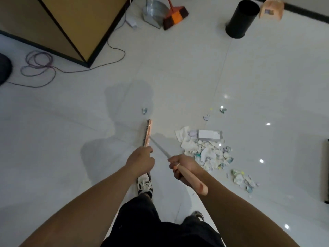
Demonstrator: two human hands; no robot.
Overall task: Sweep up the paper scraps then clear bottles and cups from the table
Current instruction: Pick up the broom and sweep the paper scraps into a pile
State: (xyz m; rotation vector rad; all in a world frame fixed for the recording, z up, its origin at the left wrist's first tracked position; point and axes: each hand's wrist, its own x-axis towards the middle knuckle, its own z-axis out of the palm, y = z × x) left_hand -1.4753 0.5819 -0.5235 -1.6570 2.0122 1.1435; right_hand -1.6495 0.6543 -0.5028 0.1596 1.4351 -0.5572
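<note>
A pile of torn paper scraps (204, 148) lies on the white tiled floor, with smaller scraps (243, 179) to its right and a lone scrap (145, 110) further ahead. A pink broom head (147, 132) rests on the floor left of the pile. Its thin metal shaft (160, 148) runs back to a pink grip (194, 180), which my right hand (183, 166) grips. My left hand (140, 162) is curled into a fist just left of the shaft, with nothing visible in it. No bottles or cups are in view.
A black bin (240, 18) stands far right, with a pink dustpan (271, 9) beside it. A metal dustpan (154, 11) and an orange broom (175, 16) lean at the back. A wooden furniture corner (71, 24) and a loose cable (39, 65) occupy the left.
</note>
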